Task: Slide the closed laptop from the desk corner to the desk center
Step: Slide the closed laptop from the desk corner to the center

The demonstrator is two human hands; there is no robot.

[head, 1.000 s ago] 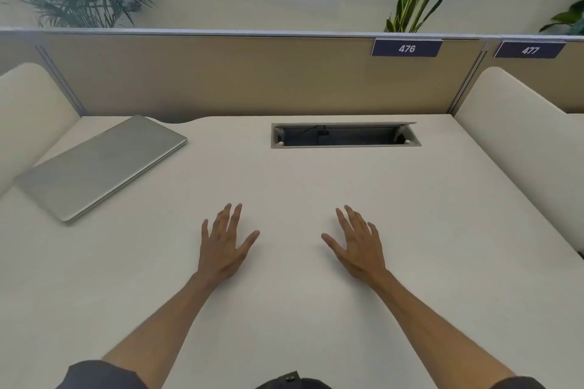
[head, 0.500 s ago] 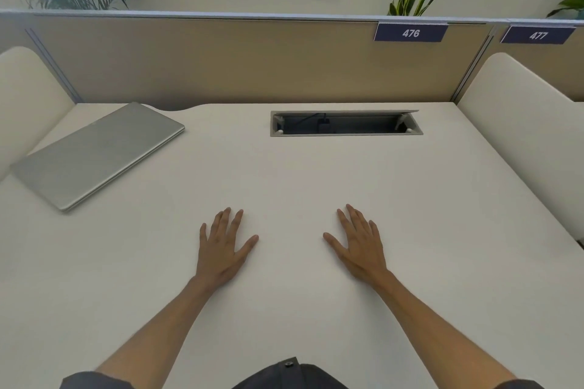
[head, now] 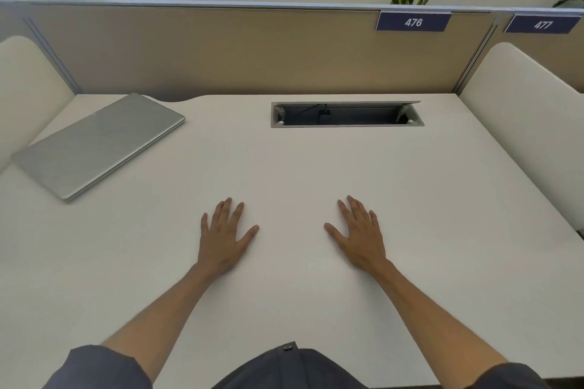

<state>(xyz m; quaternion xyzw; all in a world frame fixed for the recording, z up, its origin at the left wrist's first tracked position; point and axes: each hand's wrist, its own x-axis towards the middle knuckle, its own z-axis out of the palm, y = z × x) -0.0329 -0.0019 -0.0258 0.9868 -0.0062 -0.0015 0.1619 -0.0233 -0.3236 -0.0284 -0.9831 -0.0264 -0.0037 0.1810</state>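
A closed silver laptop [head: 98, 145] lies flat and angled in the far left corner of the white desk [head: 294, 173]. My left hand [head: 222, 240] rests palm down on the desk near the middle, fingers spread, holding nothing; the laptop is well off to its upper left. My right hand [head: 360, 238] lies palm down a little to the right of it, fingers spread and empty too. Neither hand touches the laptop.
An open cable slot [head: 347, 114] with a plug inside is set into the desk at the back. A tan partition [head: 252, 50] with number plates 476 and 477 closes off the back. Cream side panels [head: 531, 123] stand at the left and right edges. Plants rise behind the partition.
Both hands stay flat in the same spots on the desk. The camera has tilted down slightly, so the desk and laptop sit higher in view. The laptop has not moved.
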